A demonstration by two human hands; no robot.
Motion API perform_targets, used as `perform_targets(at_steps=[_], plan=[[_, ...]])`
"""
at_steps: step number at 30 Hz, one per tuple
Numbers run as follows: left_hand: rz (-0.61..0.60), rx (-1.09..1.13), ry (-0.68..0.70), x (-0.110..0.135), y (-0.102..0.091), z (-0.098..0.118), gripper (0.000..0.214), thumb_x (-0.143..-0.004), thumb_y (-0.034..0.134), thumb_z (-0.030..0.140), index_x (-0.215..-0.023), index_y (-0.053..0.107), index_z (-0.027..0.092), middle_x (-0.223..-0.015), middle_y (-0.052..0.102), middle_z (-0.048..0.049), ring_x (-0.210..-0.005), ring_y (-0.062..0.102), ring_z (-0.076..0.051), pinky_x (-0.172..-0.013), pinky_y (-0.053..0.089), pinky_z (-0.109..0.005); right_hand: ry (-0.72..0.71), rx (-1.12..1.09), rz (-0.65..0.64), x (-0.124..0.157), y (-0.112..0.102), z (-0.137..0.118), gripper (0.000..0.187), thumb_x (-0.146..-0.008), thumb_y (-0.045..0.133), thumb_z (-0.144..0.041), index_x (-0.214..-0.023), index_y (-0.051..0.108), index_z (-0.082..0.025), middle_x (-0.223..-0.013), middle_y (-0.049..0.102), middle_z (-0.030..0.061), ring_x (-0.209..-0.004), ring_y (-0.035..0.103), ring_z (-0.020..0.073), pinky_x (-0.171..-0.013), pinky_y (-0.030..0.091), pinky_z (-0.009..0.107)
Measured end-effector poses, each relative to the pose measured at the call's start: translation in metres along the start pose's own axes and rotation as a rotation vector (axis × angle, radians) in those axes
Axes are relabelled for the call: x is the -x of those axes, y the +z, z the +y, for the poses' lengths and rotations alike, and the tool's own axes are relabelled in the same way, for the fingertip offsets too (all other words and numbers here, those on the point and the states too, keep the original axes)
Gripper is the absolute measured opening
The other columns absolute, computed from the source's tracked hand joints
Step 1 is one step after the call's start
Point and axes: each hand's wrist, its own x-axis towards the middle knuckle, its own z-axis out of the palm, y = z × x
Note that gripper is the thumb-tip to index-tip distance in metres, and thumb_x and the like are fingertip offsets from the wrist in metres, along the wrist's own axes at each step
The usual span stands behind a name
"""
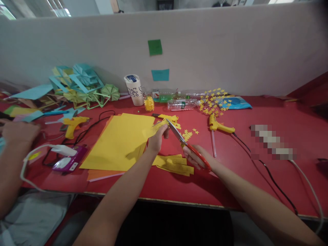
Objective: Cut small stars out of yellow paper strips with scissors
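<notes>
My left hand [156, 138] pinches a yellow paper strip [151, 131] above the right edge of a stack of yellow sheets [118, 143]. In my right hand [196, 157] is a pair of red-handled scissors [179, 135]; the blade tips reach the paper by my left fingertips. Small yellow paper stars [188, 135] lie just beyond the scissors. Cut yellow paper strips [176, 164] rest on the table below my hands. Behind the blades are yellow paper scraps [169, 118], partly hidden.
Yellow glue guns lie on the right [221, 128] and left [74, 126], with trailing cords. A white tumbler [134, 90], plastic bottles [181, 104] and a star cluster [215, 100] line the wall. Folded paper shapes [82, 85] pile up back left. Another person's hand [20, 131] is at far left.
</notes>
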Motion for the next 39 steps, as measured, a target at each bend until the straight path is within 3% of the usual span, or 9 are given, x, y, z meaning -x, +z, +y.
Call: perform_targets(at_steps=[13, 28, 39], plan=[[0.066, 0.154, -0.092, 0.001, 0.002, 0.006, 0.022, -0.073, 0.057, 0.032, -0.059, 0.057, 0.015, -0.049, 0.05, 0.0032, -0.047, 0.044, -0.006, -0.047, 0.034, -0.022, 0.032, -0.004, -0.008, 0.0, -0.001, -0.001, 0.042, -0.083, 0.049, -0.055, -0.061, 0.04, -0.021, -0.033, 0.033, -0.0095, -0.024, 0.027, 0.0039, -0.026, 0.02, 0.017], [0.146, 0.13, 0.003, -0.005, -0.003, 0.014, 0.024, -0.067, 0.06, 0.03, -0.051, 0.054, 0.014, -0.04, 0.046, 0.0038, -0.037, 0.041, -0.005, -0.04, 0.031, -0.02, 0.065, -0.028, -0.027, -0.001, -0.002, -0.003, 0.042, -0.078, 0.053, -0.056, -0.06, 0.039, -0.021, -0.032, 0.033, -0.0106, -0.023, 0.027, 0.0038, -0.024, 0.021, 0.017], [0.091, 0.066, 0.024, -0.009, -0.005, 0.013, 0.02, -0.07, 0.058, 0.026, -0.056, 0.049, 0.016, -0.047, 0.051, 0.0041, -0.039, 0.045, -0.005, -0.041, 0.035, -0.02, 0.038, 0.03, 0.002, -0.001, -0.003, -0.003, 0.046, -0.076, 0.051, -0.062, -0.059, 0.038, -0.021, -0.033, 0.032, -0.0101, -0.025, 0.027, 0.0039, -0.027, 0.021, 0.018]])
